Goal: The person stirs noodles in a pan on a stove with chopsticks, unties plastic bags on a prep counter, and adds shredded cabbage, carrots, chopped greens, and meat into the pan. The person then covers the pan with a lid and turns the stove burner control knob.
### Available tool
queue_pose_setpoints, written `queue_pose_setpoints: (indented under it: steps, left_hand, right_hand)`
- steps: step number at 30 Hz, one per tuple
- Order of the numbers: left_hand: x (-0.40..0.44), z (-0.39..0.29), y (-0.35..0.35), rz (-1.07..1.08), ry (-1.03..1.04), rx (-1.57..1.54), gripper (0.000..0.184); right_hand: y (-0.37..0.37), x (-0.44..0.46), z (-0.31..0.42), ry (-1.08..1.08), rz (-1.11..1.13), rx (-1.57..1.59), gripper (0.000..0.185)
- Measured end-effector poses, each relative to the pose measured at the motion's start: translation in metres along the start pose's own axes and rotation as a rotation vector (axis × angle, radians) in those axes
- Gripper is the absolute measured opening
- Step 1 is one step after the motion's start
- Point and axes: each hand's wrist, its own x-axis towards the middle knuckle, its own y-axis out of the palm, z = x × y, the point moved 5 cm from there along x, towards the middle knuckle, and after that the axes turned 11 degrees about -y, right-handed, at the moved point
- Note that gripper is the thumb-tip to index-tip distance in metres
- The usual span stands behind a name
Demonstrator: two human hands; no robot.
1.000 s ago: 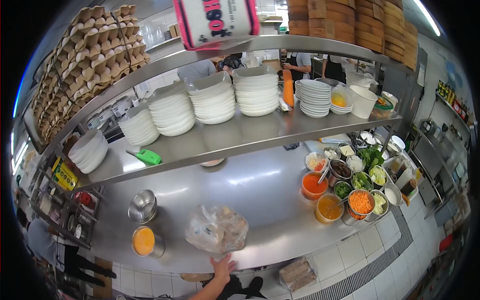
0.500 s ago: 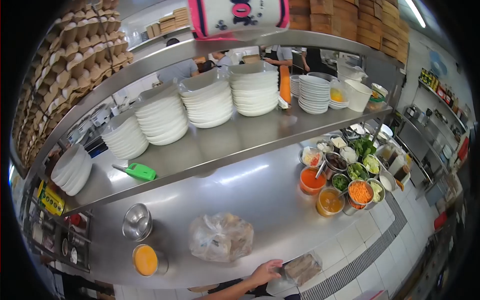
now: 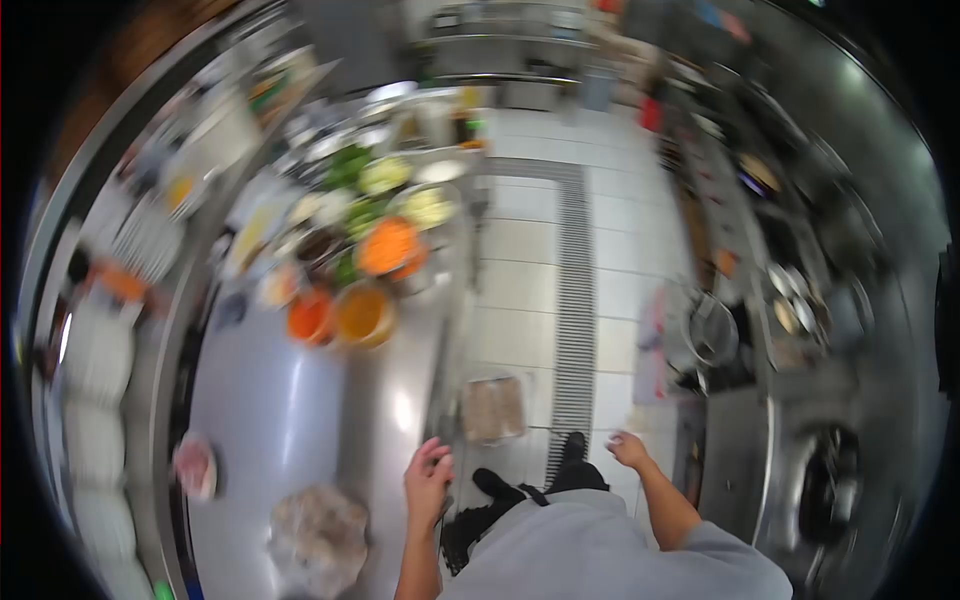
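My left hand (image 3: 428, 475) is beside the front edge of the steel counter (image 3: 270, 400), fingers loosely bent and apart, with nothing in it. A clear plastic bag of pale brown contents (image 3: 320, 540) lies on the counter to its left. Ahead of that hand is a clear-wrapped package of brown slabs (image 3: 493, 410), seen against the floor; what supports it I cannot tell. My right hand (image 3: 628, 450) hangs over the floor on the other side of my body, fingers slightly apart and empty. Motion blurs the view.
Containers of orange shreds (image 3: 390, 247), orange sauce (image 3: 363, 315) and red sauce (image 3: 311, 316) stand farther along the counter. White bowls (image 3: 100, 350) are stacked on the left shelf. A drain grate (image 3: 574, 300) runs along the tiled floor. Cooking equipment with a metal pot (image 3: 710, 330) lines the right.
My view has swung right and down, from the counter and shelf to the aisle. My right hand and feet are now visible. The counter now lies on my left.
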Motion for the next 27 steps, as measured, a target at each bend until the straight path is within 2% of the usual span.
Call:
queue_pose_setpoints:
  steps: [1, 3, 4, 6, 7, 9, 13, 15, 16, 17, 18, 19, 20, 22, 25, 27]
  left_hand:
    - [0.008, 0.001, 0.016, 0.028, 0.021, -0.043, 0.038]
    - [0.026, 0.009, 0.045, 0.087, -0.050, 0.064, 0.020]
    - [0.033, 0.006, 0.064, 0.106, 0.020, 0.142, 0.016]
    - [0.045, -0.007, 0.108, 0.135, 0.129, 0.292, 0.017]
    - [0.048, -0.015, 0.127, 0.153, 0.167, 0.365, 0.020]
    - [0.062, -0.019, 0.168, 0.186, 0.176, 0.496, 0.022]
    - [0.110, 0.035, 0.216, 0.387, 0.092, 0.638, 0.025]
    - [0.134, 0.082, 0.209, 0.430, -0.056, 0.877, 0.025]
    - [0.140, 0.098, 0.201, 0.430, -0.056, 1.011, 0.020]
    - [0.166, 0.156, 0.165, 0.448, -0.320, 0.836, 0.027]
    - [0.202, 0.212, 0.122, 0.597, -0.212, 0.928, 0.025]
    - [0.209, 0.232, 0.098, 0.655, -0.141, 0.945, 0.022]
    - [0.163, 0.169, 0.136, 0.669, -0.222, 0.936, 0.019]
    - [0.162, 0.166, 0.127, 0.582, -0.377, 0.980, 0.018]
    - [0.196, 0.180, 0.115, 0.552, -0.440, 0.957, 0.017]
    - [0.212, 0.117, 0.182, 0.536, -0.412, 0.920, 0.017]
  right_hand:
    - [-0.016, -0.003, 0.022, -0.011, -0.038, 0.007, 0.043]
    - [-0.044, -0.006, 0.052, -0.018, -0.034, 0.120, 0.041]
    - [-0.055, -0.004, 0.062, -0.057, -0.061, 0.204, 0.042]
    - [-0.067, 0.004, 0.066, -0.098, -0.031, 0.290, 0.044]
    - [-0.077, 0.005, 0.074, -0.053, 0.005, 0.353, 0.044]
    - [-0.087, 0.016, 0.071, -0.152, -0.020, 0.304, 0.043]
    - [-0.125, 0.030, 0.061, -0.087, -0.045, 0.361, 0.042]
    - [-0.145, 0.036, 0.048, -0.083, -0.054, 0.392, 0.042]
    - [-0.155, 0.036, 0.038, -0.057, -0.069, 0.407, 0.042]
    - [-0.169, 0.038, 0.030, -0.065, -0.117, 0.360, 0.041]
    - [-0.184, 0.042, 0.023, -0.074, -0.164, 0.312, 0.040]
    - [-0.198, 0.046, 0.013, -0.052, -0.180, 0.325, 0.040]
    - [-0.213, 0.046, 0.002, -0.002, -0.194, 0.327, 0.041]
    - [-0.238, 0.045, -0.022, 0.126, -0.200, 0.323, 0.041]
    - [-0.266, 0.051, -0.056, 0.240, -0.289, 0.339, 0.041]
    - [-0.283, 0.067, -0.071, 0.281, -0.263, 0.305, 0.041]
